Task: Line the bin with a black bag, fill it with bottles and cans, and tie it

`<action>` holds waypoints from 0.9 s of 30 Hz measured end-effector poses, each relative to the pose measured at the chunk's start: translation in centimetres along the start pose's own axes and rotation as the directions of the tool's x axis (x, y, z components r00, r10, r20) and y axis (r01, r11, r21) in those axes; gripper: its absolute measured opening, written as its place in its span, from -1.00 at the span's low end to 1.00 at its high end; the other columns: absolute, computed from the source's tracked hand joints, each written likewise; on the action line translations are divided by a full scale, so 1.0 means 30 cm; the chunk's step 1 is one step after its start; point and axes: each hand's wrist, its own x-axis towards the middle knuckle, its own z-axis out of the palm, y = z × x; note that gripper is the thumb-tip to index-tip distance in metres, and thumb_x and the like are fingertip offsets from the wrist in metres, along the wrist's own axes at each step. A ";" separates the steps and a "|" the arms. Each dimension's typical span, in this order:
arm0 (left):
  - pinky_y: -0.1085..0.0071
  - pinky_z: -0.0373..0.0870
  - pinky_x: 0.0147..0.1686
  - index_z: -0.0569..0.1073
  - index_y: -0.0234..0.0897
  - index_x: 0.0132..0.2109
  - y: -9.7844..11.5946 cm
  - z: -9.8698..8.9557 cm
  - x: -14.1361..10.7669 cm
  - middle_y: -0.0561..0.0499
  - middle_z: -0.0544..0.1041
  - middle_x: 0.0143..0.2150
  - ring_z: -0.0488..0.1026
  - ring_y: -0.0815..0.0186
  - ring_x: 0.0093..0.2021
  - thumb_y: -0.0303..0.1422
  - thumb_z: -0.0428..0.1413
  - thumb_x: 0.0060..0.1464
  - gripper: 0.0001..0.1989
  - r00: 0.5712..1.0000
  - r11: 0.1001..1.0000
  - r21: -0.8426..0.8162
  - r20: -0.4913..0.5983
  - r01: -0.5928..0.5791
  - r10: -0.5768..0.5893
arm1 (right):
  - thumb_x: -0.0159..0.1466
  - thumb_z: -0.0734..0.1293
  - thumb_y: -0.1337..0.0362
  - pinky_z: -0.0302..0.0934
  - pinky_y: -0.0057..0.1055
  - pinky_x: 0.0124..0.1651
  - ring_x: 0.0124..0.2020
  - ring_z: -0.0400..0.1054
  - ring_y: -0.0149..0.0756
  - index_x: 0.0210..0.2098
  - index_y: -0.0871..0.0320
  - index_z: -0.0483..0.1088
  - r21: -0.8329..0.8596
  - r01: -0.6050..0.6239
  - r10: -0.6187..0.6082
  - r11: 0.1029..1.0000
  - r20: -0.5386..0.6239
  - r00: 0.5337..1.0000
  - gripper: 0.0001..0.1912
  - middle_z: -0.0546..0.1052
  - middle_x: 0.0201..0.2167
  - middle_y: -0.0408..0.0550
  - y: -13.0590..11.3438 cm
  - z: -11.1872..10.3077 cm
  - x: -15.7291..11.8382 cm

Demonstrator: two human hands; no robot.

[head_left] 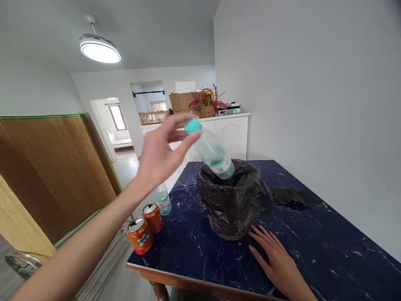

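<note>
A clear plastic bottle (211, 148) with a teal cap is pinched near its cap by my left hand (166, 148). It tilts down to the right, its base over the mouth of a bin lined with a black bag (234, 200). My right hand (274, 259) lies flat on the dark blue marbled table, fingers spread, fingertips close to the bin's lower right side. Two orange cans, a front one (140, 236) and a rear one (153, 218), stand upright at the table's left edge. Behind them stands another clear bottle (163, 200), partly hidden by my left arm.
A crumpled black bag (290, 196) lies on the table (313, 242) right of the bin. White cabinets (232, 131) behind hold a flower basket (207, 109), cardboard and bottles. A plain wall rises on the right. A metal rack is below the left edge.
</note>
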 end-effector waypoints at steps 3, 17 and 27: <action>0.26 0.66 0.05 0.53 -0.16 0.16 -0.025 0.084 -0.034 -0.04 0.70 0.09 0.70 0.17 -0.02 -0.14 0.25 0.31 -0.64 0.990 0.996 -0.070 0.134 0.053 -0.043 | 0.51 0.17 -0.18 0.01 0.28 0.53 0.56 -0.04 0.15 0.44 -0.17 0.32 0.005 -0.002 0.002 1.000 -0.007 1.000 -0.40 0.19 0.52 -0.23 0.000 0.000 0.001; 0.23 0.59 -0.01 0.52 -0.19 0.09 -0.205 0.285 -0.076 -0.07 0.73 -0.05 0.68 0.12 0.03 -0.33 0.27 0.24 -0.71 0.798 0.990 0.023 0.588 0.143 -0.129 | 0.52 0.13 -0.19 -0.04 0.26 0.55 0.56 -0.05 0.12 0.44 -0.13 0.33 -0.010 0.002 -0.002 1.000 0.016 1.000 -0.38 0.18 0.52 -0.20 -0.014 -0.013 0.003; 0.26 0.62 -0.07 0.57 -0.19 0.09 -0.163 0.140 0.021 -0.08 0.71 0.02 0.70 0.13 -0.03 -0.19 0.25 0.25 -0.68 0.868 0.994 0.037 0.484 0.106 -0.111 | 0.52 0.11 -0.19 -0.04 0.26 0.55 0.57 -0.07 0.11 0.44 -0.10 0.33 -0.009 0.009 -0.009 1.000 0.020 1.000 -0.37 0.16 0.53 -0.21 -0.014 -0.015 0.003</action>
